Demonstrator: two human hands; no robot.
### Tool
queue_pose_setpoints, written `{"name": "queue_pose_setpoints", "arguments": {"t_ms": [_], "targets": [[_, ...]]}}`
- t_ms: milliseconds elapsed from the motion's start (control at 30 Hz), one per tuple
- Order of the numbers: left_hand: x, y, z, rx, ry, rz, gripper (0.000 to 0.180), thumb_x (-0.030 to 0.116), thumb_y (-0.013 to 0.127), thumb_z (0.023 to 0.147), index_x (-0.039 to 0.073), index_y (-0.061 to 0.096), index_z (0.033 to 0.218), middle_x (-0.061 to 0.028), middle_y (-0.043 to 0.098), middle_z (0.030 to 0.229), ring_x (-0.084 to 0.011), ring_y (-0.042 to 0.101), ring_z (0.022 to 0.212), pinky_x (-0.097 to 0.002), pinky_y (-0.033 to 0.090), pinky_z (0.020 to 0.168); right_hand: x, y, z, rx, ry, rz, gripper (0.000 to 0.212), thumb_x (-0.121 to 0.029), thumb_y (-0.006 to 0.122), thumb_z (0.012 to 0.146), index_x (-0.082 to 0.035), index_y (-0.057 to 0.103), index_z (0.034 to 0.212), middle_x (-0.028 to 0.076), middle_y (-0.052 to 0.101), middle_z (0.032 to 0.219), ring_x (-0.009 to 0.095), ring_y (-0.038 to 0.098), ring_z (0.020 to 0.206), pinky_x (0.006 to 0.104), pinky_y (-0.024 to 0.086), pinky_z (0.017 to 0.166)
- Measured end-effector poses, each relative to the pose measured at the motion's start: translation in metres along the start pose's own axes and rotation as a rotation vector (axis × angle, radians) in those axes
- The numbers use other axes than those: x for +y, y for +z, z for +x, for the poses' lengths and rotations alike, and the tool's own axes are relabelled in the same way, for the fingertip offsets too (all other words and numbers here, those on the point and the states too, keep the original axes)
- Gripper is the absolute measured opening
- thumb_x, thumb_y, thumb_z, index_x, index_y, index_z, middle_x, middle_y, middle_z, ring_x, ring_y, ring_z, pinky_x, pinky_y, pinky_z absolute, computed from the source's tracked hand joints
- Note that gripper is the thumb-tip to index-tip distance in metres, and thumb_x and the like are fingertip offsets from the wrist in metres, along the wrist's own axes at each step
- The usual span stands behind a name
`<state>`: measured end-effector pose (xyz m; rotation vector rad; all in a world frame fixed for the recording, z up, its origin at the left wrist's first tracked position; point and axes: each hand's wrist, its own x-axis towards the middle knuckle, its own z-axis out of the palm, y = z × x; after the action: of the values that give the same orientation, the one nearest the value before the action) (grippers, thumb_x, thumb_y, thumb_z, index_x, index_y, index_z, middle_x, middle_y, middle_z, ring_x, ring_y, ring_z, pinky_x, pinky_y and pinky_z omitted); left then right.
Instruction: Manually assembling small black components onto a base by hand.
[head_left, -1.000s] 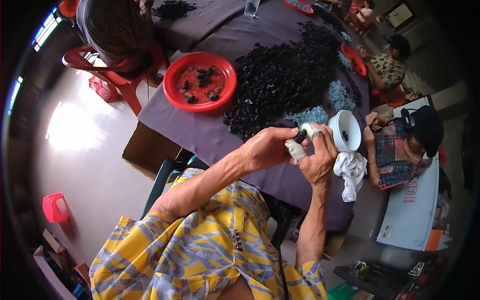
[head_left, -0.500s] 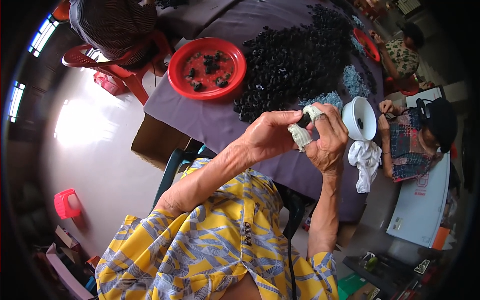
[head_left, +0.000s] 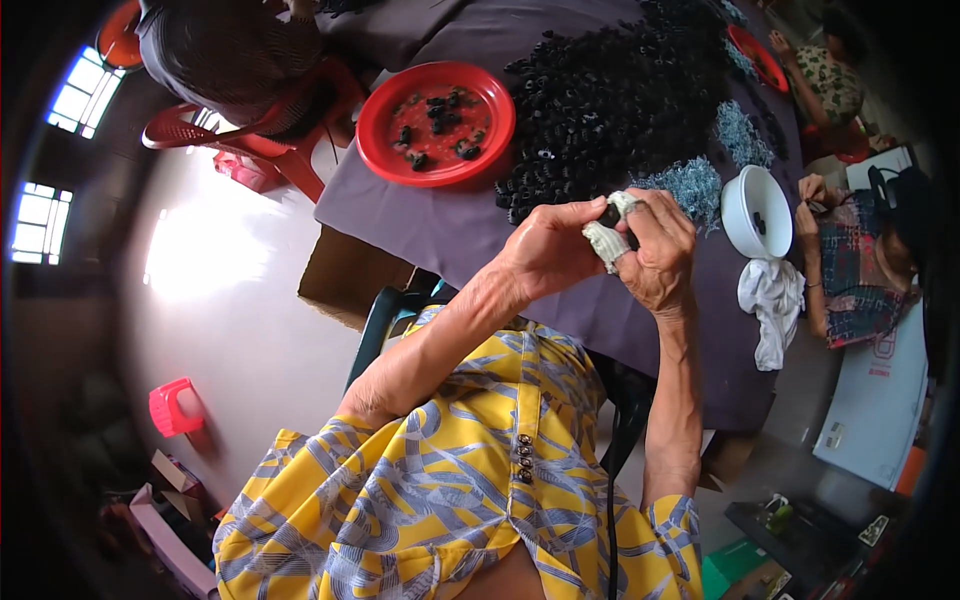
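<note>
Both hands are raised together above the near edge of the purple-covered table (head_left: 440, 215). The left hand (head_left: 545, 255) is curled nearly closed, thumb and forefinger pinched onto a small black part (head_left: 609, 213). The right hand (head_left: 662, 255) is likewise closed, its fingertips, wrapped in whitish tape (head_left: 605, 243), meeting the left's at that same part. The two hands touch at the fingertips; how much of the part lies inside the grip cannot be told, as only its dark top shows.

Against the earlier frames, the hands hold the same pinch on the part; they now sit lower and nearer the table's edge in view, and the white bowl (head_left: 757, 212), formerly just beside the right hand, stands clear to its right.

The black part sits between the two sets of fingertips, at the top of the joined hands. Beyond them lies a large heap of black parts (head_left: 610, 100), with a bluish-grey pile (head_left: 690, 185) just beside the right hand. A red plate (head_left: 380, 120) holding a few black pieces stands off to the left. A white cloth (head_left: 772, 305) hangs below the bowl.
</note>
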<state>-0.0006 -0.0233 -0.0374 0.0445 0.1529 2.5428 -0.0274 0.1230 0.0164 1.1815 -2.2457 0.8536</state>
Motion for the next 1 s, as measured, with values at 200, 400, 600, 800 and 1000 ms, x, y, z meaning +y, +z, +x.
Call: {"name": "queue_pose_setpoints", "arguments": {"t_ms": [200, 400, 600, 800, 1000], "targets": [[0.005, -0.013, -0.005, 0.069, -0.008, 0.049, 0.027, 0.023, 0.056, 0.089, 0.004, 0.056, 0.109, -0.0038, 0.060, 0.096, -0.0170, 0.057, 0.093, -0.0369, 0.040, 0.091, 0.004, 0.017, -0.006, 0.027, 0.048, 0.013, 0.021, -0.004, 0.066, 0.059, -0.002, 0.054, 0.076, 0.010, 0.058, 0.081, 0.030, 0.058, 0.074, 0.0382, 0.047, 0.068], [0.009, -0.030, -0.004, 0.128, -0.007, 0.016, 0.024, 0.024, 0.057, 0.089, 0.006, 0.056, 0.106, -0.0042, 0.060, 0.097, -0.0178, 0.057, 0.092, -0.0392, 0.041, 0.090, 0.014, 0.031, -0.011, 0.021, 0.012, 0.054, 0.019, -0.004, 0.066, 0.061, -0.002, 0.054, 0.076, 0.010, 0.058, 0.076, 0.030, 0.057, 0.070, 0.0395, 0.048, 0.064], [0.010, -0.047, -0.001, 0.100, -0.028, 0.028, 0.027, 0.027, 0.054, 0.090, 0.006, 0.059, 0.105, -0.0051, 0.064, 0.099, -0.0201, 0.060, 0.096, -0.0395, 0.041, 0.092, 0.019, 0.040, -0.021, 0.012, 0.133, 0.076, 0.018, -0.003, 0.064, 0.061, -0.001, 0.054, 0.077, 0.010, 0.056, 0.075, 0.030, 0.057, 0.069, 0.0392, 0.048, 0.062], [0.008, -0.045, 0.000, 0.153, 0.006, 0.085, 0.024, 0.025, 0.056, 0.089, 0.007, 0.058, 0.106, -0.0038, 0.061, 0.096, -0.0192, 0.058, 0.092, -0.0406, 0.041, 0.091, 0.019, 0.039, -0.022, -0.014, 0.122, 0.097, 0.015, -0.001, 0.063, 0.061, -0.002, 0.052, 0.070, 0.011, 0.056, 0.074, 0.031, 0.057, 0.069, 0.0400, 0.048, 0.062], [0.007, -0.047, 0.003, 0.203, -0.011, 0.094, 0.025, 0.026, 0.055, 0.089, 0.007, 0.058, 0.105, -0.0038, 0.061, 0.097, -0.0202, 0.058, 0.093, -0.0410, 0.041, 0.092, 0.026, 0.043, -0.029, 0.022, 0.210, 0.087, 0.015, -0.002, 0.064, 0.061, -0.003, 0.052, 0.070, 0.009, 0.055, 0.070, 0.030, 0.057, 0.067, 0.0396, 0.047, 0.061]]}}
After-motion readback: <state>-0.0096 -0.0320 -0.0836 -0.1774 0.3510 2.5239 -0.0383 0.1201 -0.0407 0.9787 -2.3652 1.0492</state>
